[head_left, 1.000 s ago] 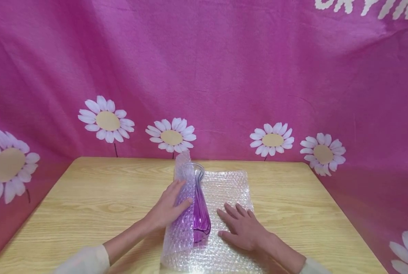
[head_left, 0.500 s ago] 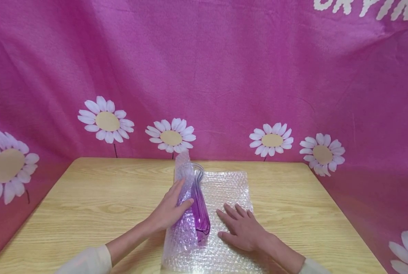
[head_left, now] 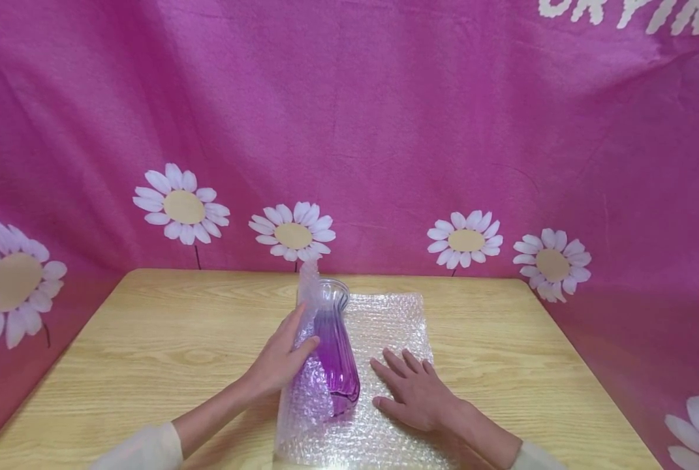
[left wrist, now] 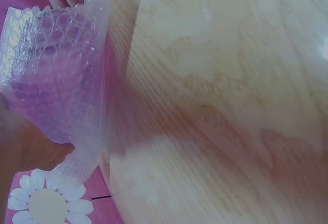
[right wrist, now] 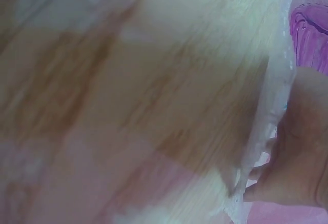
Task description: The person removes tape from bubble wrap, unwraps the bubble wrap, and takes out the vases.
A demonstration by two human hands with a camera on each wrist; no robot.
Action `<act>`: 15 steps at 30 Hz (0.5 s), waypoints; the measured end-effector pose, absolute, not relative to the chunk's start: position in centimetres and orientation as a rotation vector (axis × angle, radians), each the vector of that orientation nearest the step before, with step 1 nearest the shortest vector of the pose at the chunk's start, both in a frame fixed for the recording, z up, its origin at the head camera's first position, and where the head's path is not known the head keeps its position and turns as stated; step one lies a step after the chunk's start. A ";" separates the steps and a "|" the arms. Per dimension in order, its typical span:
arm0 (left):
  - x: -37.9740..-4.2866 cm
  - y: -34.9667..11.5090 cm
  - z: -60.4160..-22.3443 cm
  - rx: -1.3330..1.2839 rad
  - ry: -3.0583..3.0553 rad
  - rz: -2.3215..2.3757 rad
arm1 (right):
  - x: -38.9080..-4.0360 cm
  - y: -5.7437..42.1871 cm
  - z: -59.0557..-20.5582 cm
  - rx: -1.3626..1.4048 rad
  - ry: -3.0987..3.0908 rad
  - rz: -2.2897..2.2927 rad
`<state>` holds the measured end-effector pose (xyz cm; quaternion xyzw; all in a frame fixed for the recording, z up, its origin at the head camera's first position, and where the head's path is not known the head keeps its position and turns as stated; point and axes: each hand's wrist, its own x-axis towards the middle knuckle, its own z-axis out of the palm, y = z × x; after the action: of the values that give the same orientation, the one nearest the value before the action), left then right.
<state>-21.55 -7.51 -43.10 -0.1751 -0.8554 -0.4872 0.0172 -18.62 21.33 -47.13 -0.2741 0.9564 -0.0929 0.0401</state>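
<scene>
A ribbed glass vase (head_left: pixel 342 365), purple at the base and fading to clear at the mouth, lies on a sheet of bubble wrap (head_left: pixel 391 320), mouth toward the far edge. The sheet's left flap stands up against the vase and covers part of its left side. Against the outside of that flap rests my left hand (head_left: pixel 279 359), fingers extended; the left wrist view shows this hand (left wrist: pixel 31 144) on the bubbles. To the right of the vase, my right hand (head_left: pixel 416 395) presses flat on the wrap with fingers spread.
The wooden table (head_left: pixel 196 333) carries the sheet near its front. Behind and on both sides hangs a magenta cloth (head_left: pixel 372 130) printed with large white daisies (head_left: pixel 185 205). White lettering shows at its upper right.
My left hand has shifted slightly left, and the flap has fallen back with it, baring more of the vase. The right hand stays in place.
</scene>
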 end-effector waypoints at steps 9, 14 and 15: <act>-21.5 -8.6 -43.2 -0.483 -2.655 -1.514 | -18.6 21.3 -46.9 -0.839 2.920 -0.283; -21.5 -9.1 -43.4 -0.448 -2.637 -1.561 | -18.6 21.3 -46.9 -0.838 2.915 -0.286; -21.4 -9.2 -43.4 -0.434 -2.627 -1.583 | -18.6 21.3 -46.9 -0.836 2.914 -0.289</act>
<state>-21.45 -9.24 -43.40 -0.1400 -0.8479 -0.5109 0.0219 -18.64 21.28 -46.90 -0.2742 0.9558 -0.0949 0.0483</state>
